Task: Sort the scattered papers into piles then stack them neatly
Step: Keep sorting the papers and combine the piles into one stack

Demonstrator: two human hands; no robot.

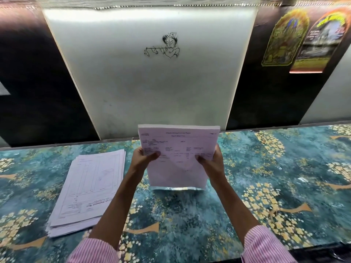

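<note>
A thick bundle of printed papers (178, 147) stands upright on its bottom edge on the glossy table (266, 168), printed side facing me. My left hand (144, 158) grips its left edge, thumb on the front sheet. My right hand (210, 160) grips the right edge the same way. To the left lies a second pile of printed forms (89, 188), flat on the table, its sheets slightly fanned and turned at an angle. Neither hand touches that pile.
The table has a teal and gold floral top and ends at a wall close behind the bundle. A white panel with a line drawing (163, 46) hangs there, and colourful posters (303, 38) at the upper right. The table's near edge (322, 247) runs at the lower right.
</note>
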